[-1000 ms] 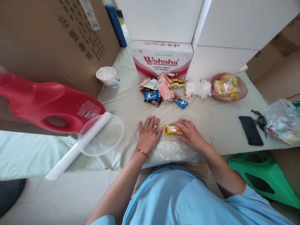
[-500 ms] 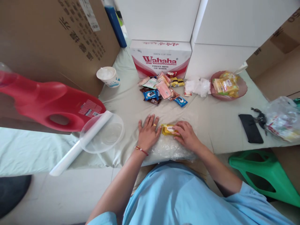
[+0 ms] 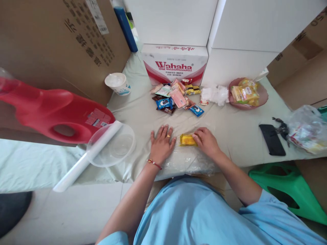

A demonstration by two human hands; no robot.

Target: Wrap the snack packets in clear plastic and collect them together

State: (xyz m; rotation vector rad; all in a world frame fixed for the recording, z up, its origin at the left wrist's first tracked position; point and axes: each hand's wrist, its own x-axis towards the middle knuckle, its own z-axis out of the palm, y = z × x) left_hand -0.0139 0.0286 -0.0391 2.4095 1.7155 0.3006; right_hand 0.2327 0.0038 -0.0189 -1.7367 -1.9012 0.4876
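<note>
My right hand (image 3: 206, 142) grips the right end of a small yellow snack packet (image 3: 187, 140) between thumb and fingers. Flat on the cloth to its left lies my left hand (image 3: 162, 144), fingers spread, a ring on one finger; it is apart from the packet. Beneath both hands, near the table's front edge, a clear plastic bag (image 3: 186, 161) is spread out. Farther back is a pile of small wrapped snacks (image 3: 176, 97) in pink, blue, brown and yellow, in front of the Wahaba-style red and white water carton (image 3: 176, 64).
A pink glass bowl (image 3: 263, 98) with yellow packets stands back right, beside white crumpled plastic (image 3: 217, 94). At left are a red jug (image 3: 48, 109), a clear round tub (image 3: 127, 149), a white roll (image 3: 74, 172) and a paper cup (image 3: 119, 85). A black phone (image 3: 272, 139) lies right.
The yellow packet has shifted slightly right with my right hand and been turned over, its printed label no longer showing. My left hand has stayed in place.
</note>
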